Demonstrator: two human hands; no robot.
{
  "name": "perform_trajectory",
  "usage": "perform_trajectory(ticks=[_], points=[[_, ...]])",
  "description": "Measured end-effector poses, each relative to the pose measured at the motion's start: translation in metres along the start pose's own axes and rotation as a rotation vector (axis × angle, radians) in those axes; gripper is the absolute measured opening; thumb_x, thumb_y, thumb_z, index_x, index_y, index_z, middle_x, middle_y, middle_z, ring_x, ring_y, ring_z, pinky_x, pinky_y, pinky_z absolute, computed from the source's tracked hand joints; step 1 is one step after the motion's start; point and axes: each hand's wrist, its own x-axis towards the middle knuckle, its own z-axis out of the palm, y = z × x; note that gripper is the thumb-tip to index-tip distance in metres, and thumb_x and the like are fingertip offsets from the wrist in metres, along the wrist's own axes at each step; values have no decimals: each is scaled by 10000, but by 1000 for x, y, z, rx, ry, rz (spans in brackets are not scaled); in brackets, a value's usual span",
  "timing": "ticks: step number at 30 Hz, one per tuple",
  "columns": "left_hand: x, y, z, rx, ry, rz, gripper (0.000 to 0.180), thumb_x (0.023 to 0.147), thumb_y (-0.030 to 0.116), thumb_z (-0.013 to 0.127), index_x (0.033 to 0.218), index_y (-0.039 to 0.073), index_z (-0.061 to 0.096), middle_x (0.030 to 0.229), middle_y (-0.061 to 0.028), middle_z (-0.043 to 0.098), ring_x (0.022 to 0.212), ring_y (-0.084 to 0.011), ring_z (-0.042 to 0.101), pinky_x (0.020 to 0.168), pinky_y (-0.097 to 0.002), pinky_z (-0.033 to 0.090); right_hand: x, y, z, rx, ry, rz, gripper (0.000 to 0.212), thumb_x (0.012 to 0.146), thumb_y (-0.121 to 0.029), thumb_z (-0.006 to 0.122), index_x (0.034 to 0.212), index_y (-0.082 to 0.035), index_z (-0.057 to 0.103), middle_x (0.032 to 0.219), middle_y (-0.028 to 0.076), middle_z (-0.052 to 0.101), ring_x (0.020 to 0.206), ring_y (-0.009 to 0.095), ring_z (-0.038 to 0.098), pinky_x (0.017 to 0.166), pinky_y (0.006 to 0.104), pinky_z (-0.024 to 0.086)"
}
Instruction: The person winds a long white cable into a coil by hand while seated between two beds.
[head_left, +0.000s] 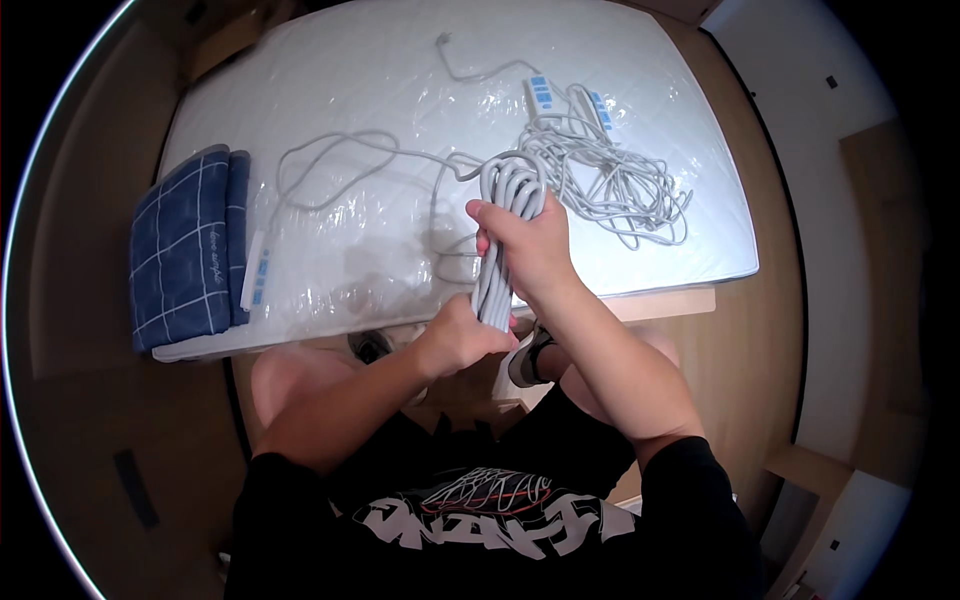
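A bundled grey-white power cord (513, 185) is stretched lengthwise between my two hands, folded into several parallel loops. My right hand (530, 245) wraps round its upper part, the thumb lying across the strands. Lower down, my left hand (467, 335) is closed on the bottom end of the same bundle. From the bundle a loose length of cord (345, 140) runs left over the mattress in a wide loop, toward a white power strip (257, 280) with blue sockets. Its exact join to that strip is hard to make out.
The plastic-wrapped white mattress (370, 75) spreads in front of me. At its right lie a tangled heap of grey cord (625, 190) and two power strips, one (540, 95) with blue sockets. A plug (443, 40) lies far back. A folded blue checked cloth (185, 255) rests at the left edge.
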Motion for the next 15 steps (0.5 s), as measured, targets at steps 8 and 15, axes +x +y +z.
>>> perform_trajectory(ticks=[8,15], points=[[13,-10,-2,-66,-77,-88,259,673,19,682,908,-13,577,805,-65,600,764,-162,589,665,-305,485,3,1,-5,26,20,18,181,758,-38,715,825,-12,550,689,34,578,502,90,521,462,236,431],[14,-10,3,-138,-41,-36,256,672,98,713,868,-6,585,752,-55,601,663,-149,567,620,-304,471,4,4,-3,-71,-4,-32,157,761,-31,705,805,-19,554,647,32,573,496,101,531,456,246,426]])
